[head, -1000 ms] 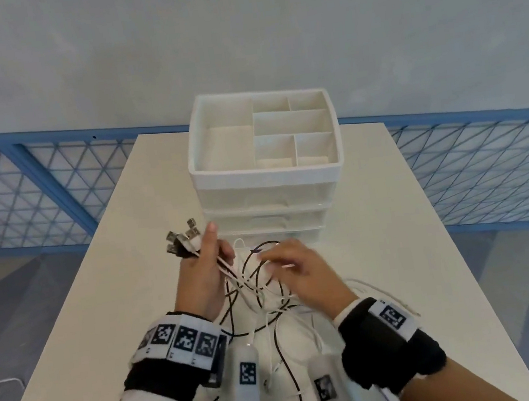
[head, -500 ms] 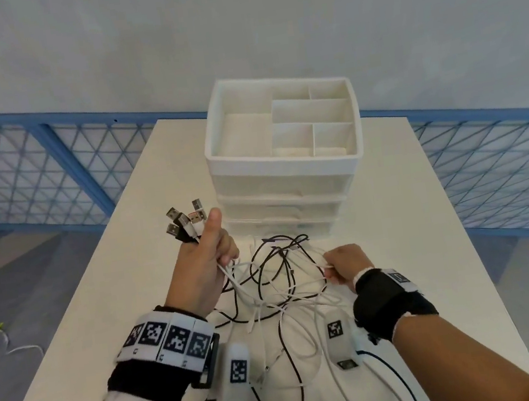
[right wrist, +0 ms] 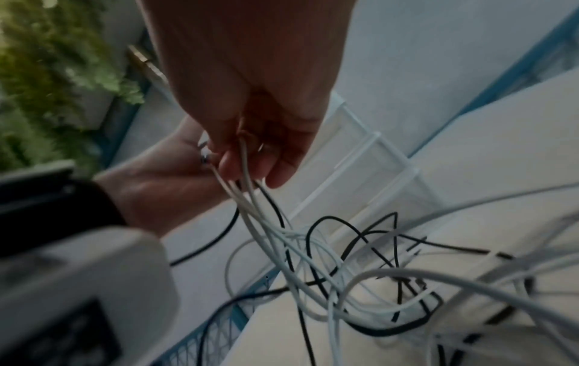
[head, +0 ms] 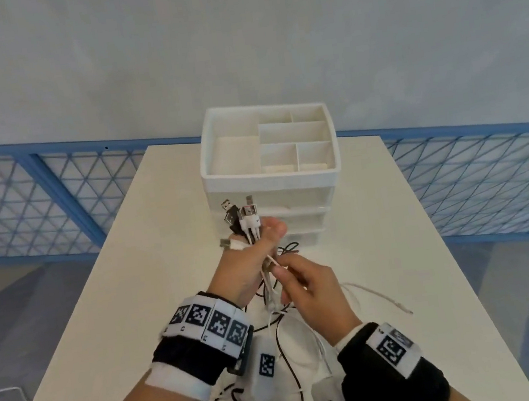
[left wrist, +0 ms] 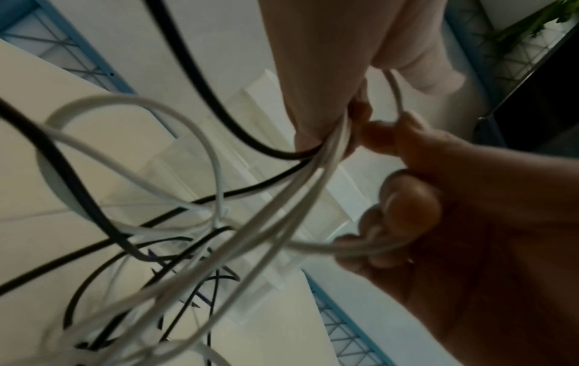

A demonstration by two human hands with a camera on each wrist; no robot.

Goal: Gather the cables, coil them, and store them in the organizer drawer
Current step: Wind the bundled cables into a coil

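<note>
My left hand is raised in front of the white organizer and grips a bundle of black and white cables. Their USB plugs stick up above the fist. My right hand sits just below it and pinches a white cable end against the bundle. The rest of the cables hang down in a loose tangle onto the table. In the left wrist view, white and black cables run from my left hand to the right hand. The right wrist view shows the right hand holding white strands.
The organizer's top tray has several empty compartments, and its drawers below are closed. A white cable trails to the right on the white table. A blue mesh railing runs behind the table.
My right hand came back from the right side of the tangle to the left hand, bringing a white cable end. The left hand lifted the bundle higher, toward the organizer.
</note>
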